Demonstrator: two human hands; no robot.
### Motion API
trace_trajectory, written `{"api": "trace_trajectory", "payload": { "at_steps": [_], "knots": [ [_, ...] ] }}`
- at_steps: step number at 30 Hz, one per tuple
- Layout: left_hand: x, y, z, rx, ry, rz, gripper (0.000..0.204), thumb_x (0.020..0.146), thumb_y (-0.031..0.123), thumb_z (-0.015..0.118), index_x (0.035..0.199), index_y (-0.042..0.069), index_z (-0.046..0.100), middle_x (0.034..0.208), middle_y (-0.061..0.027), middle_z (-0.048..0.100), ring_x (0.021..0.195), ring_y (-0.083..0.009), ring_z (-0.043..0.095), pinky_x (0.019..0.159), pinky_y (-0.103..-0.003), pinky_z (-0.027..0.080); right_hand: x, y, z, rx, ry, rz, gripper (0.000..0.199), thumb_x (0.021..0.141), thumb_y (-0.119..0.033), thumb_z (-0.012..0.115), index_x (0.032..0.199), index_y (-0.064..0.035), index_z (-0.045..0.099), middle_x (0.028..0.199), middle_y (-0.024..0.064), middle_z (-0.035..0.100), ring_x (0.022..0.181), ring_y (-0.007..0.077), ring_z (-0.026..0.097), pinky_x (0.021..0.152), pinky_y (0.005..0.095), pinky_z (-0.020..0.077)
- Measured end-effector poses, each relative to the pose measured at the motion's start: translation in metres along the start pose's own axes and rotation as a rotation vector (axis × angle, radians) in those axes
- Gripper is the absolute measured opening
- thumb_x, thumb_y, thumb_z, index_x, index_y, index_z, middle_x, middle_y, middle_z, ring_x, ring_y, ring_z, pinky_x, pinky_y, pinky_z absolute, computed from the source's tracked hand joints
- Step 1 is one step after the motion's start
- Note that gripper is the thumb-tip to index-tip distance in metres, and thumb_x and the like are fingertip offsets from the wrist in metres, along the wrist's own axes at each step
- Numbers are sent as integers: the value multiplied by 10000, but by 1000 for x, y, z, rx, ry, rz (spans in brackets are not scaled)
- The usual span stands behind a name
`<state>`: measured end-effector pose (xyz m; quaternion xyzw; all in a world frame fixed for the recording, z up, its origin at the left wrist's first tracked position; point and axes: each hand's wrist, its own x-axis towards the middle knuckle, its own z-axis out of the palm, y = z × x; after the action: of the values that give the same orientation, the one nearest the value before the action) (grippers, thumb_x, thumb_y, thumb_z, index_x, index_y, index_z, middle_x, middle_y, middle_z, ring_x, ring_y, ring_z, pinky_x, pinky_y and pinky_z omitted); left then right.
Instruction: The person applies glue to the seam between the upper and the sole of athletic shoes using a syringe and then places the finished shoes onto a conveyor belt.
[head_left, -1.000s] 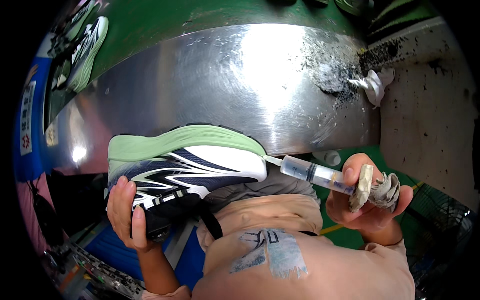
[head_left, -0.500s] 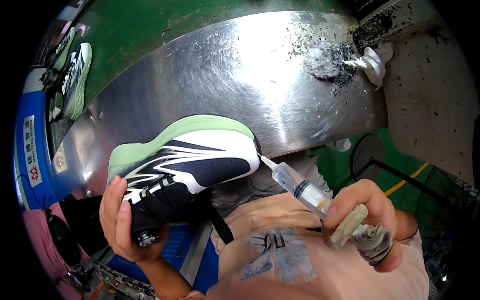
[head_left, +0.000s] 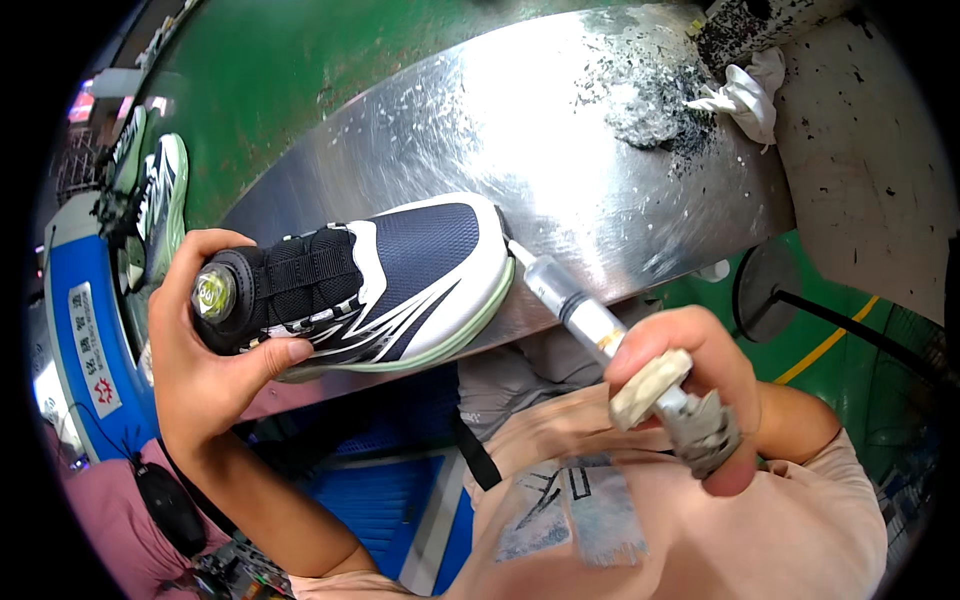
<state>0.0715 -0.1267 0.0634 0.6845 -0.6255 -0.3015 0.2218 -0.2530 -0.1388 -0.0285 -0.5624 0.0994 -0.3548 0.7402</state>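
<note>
Pinching a navy and white shoe (head_left: 425,255) around its ankle end, the person's left hand (head_left: 195,370) has the thumb pressed on the near side and the fingers wrapped over the far side. Between them, on top of the shoe, I see a clear round knob (head_left: 213,292) with yellow-green in it. The shoe is top side up, its toe to the right, and a strip of pale green sole shows along the near edge; I can't tell whether it rests on the metal table (head_left: 330,190) or is held just above it. The right hand (head_left: 715,360) is closed round a syringe (head_left: 570,305), fingers curled about its rear part, where a cream lump (head_left: 650,390) and a grey wrapping (head_left: 705,435) sit, both a little blurred. The nozzle points up and left, its tip right at the front edge of the toe.

Further out, the table carries a dark, flaky smear (head_left: 655,120) near its far right end, with a crumpled white cloth (head_left: 745,105) just beside it. A stained board (head_left: 860,190) stands to the right. Across on the left, more shoes (head_left: 165,200) lie by a green surface (head_left: 270,70), near a blue panel (head_left: 95,330).
</note>
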Motion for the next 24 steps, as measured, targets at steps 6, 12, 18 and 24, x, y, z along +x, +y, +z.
{"api": "trace_trajectory", "payload": {
  "at_steps": [6, 12, 18, 24],
  "knots": [
    [22, 1, -13, -40, -122, -58, 580, 513, 127, 845, 980, 17, 520, 806, -3, 584, 753, -69, 558, 689, -204, 451, 3, -1, 0, -182, -85, -77, 841, 716, -535, 754, 1243, 35, 430, 1024, 128, 624, 829, 209, 659, 704, 294, 520],
    [16, -2, -13, -33, -70, -47, 543, 513, 101, 820, 963, 27, 525, 777, 14, 584, 727, -52, 538, 669, -206, 448, 7, -22, -11, -361, 44, -26, 904, 692, -626, 698, 1240, 36, 419, 987, 94, 579, 806, 162, 583, 680, 263, 462],
    [-72, -9, 37, 500, 439, 499, 551, 607, 181, 816, 1072, 67, 542, 994, -148, 662, 889, -335, 655, 774, -421, 509, 14, -25, -38, -499, 587, 90, 1013, 670, -816, 557, 1230, 15, 414, 833, -2, 482, 641, 44, 414, 546, 186, 329],
    [-126, -29, 64, 585, 538, 435, 467, 823, 280, 681, 1167, 103, 420, 1114, -166, 617, 1002, -355, 627, 887, -469, 469, 11, -9, -50, -656, 481, 141, 885, 766, -721, 565, 1278, -15, 416, 837, -17, 468, 676, 54, 405, 582, 201, 326]
  ]
}}
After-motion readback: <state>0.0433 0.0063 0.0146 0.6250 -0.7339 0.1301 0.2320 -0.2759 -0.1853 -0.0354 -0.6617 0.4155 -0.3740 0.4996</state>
